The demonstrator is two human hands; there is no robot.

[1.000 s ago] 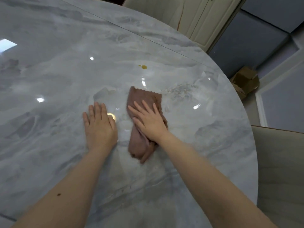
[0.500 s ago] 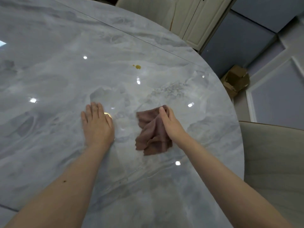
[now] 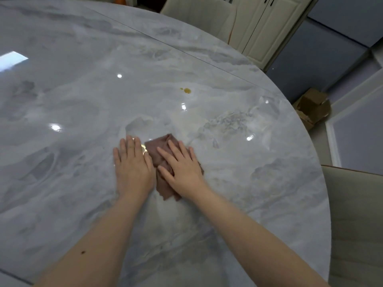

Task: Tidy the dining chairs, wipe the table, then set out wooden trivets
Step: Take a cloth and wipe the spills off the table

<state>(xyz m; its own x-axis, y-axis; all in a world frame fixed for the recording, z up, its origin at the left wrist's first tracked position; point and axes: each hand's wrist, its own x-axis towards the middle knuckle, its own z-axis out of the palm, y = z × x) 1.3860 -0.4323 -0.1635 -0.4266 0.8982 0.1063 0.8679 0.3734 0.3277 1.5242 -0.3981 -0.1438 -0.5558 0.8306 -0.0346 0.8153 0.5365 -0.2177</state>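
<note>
A round grey marble table (image 3: 259,199) fills the view. On it lies a crumpled brown cloth (image 3: 159,148). My right hand (image 3: 182,168) presses flat on the cloth with straight, spread fingers and covers most of it. My left hand (image 3: 132,166) rests flat on the bare tabletop just left of the cloth, fingers straight, its edge touching the cloth. A small yellow-brown spill (image 3: 187,90) sits on the table beyond the hands. No trivets are in view.
A cream upholstered chair (image 3: 356,220) stands at the table's right edge, another cream chair (image 3: 199,13) at the far side. Cream cabinet doors (image 3: 267,27) lie behind. A cardboard box (image 3: 313,108) sits on the floor at right.
My right hand has swept the cloth back leftward until it meets my left hand, and lies flat on it again. My left hand has stayed planted on the table.
</note>
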